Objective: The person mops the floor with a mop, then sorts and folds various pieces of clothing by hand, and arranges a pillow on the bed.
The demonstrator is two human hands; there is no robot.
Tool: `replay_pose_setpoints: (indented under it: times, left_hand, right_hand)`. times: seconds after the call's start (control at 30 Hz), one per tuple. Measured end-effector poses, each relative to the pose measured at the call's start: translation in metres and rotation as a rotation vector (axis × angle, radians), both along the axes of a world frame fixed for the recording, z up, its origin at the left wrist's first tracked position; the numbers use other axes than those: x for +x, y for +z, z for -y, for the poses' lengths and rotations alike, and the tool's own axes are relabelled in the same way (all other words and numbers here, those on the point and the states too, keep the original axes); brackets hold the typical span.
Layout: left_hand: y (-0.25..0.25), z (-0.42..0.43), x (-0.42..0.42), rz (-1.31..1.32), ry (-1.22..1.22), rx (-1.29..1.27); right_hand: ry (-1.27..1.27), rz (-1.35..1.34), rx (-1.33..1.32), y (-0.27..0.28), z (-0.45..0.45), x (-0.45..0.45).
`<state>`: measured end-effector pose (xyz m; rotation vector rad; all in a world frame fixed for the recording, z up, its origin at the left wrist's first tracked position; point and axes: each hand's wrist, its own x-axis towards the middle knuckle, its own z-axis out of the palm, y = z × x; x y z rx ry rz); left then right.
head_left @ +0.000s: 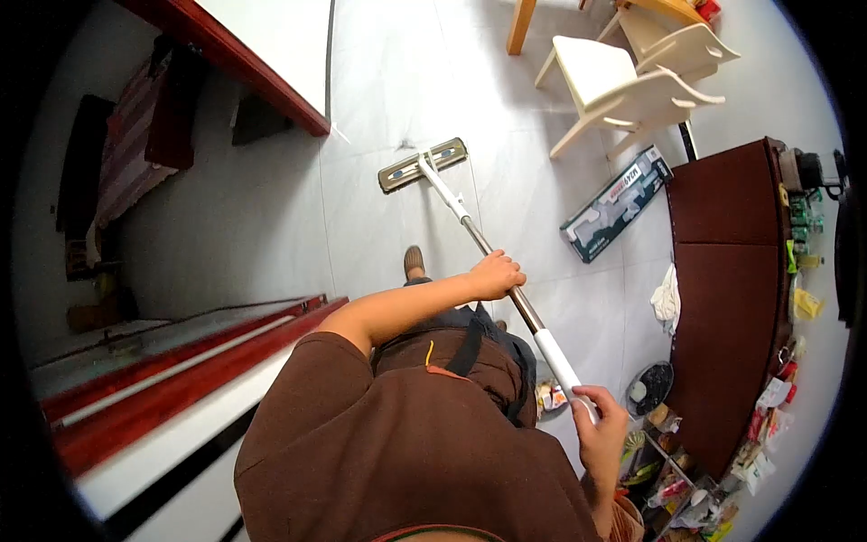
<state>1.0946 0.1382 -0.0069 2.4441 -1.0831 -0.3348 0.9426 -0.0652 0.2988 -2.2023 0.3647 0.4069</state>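
Note:
A flat mop [444,191] slants across the view, its long handle running from the floor up to my right side. Its rectangular head [397,175] lies on the pale tiles in front of my feet. My left hand [497,275] is wrapped round the metal middle of the handle. Higher up, near the end of the white grip [557,359], my right hand [601,420] is closed on it. One foot in a brown slipper [414,260] shows below my left forearm; the other foot is mostly hidden.
White chairs [623,99] stand by a wooden table leg [520,27]. A long box [619,203] lies before a dark red cabinet [722,334]. White cloth [666,300], a dark basin [650,388] and cluttered goods sit at right. Red door frames [271,77] border the left.

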Motion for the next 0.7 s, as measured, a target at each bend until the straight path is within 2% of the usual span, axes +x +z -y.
replay_pose_setpoints:
  times: [0.07, 0.1, 0.2, 0.27, 0.3, 0.43, 0.47, 0.6, 0.67, 0.7]
  left_hand:
    - [-0.009, -0.040, 0.038, 0.031, 0.033, 0.055]
    - [-0.017, -0.062, 0.059, 0.075, 0.057, 0.098]
    - [-0.028, -0.137, 0.119, 0.164, 0.179, 0.227]
    - [-0.040, -0.181, 0.150, 0.065, 0.368, 0.320]
    - [-0.041, -0.202, 0.166, 0.011, 0.461, 0.368]
    - [-0.013, -0.288, 0.223, -0.110, 0.572, 0.297]
    - [-0.008, -0.309, 0.227, -0.070, 0.612, 0.266]
    - [0.035, -0.390, 0.258, 0.009, 0.753, 0.240]
    - [0.057, -0.440, 0.266, 0.027, 0.813, 0.279]
    - [0.057, -0.468, 0.271, 0.145, 0.851, 0.257]
  right_hand:
    - [-0.074, -0.008, 0.080, -0.008, -0.044, 0.035]
    - [-0.114, -0.096, 0.109, -0.017, -0.062, 0.052]
    - [0.006, 0.123, 0.102, -0.062, -0.133, 0.101]
    - [0.100, 0.225, 0.134, -0.099, -0.177, 0.129]
    - [0.106, 0.191, 0.126, -0.108, -0.199, 0.149]
    - [0.087, 0.178, 0.120, -0.148, -0.273, 0.243]
    - [0.087, 0.172, 0.136, -0.153, -0.288, 0.262]
    - [0.211, 0.228, 0.087, -0.127, -0.292, 0.306]
    - [0.273, 0.306, 0.038, -0.093, -0.274, 0.307]
    - [0.252, 0.208, 0.019, -0.064, -0.268, 0.306]
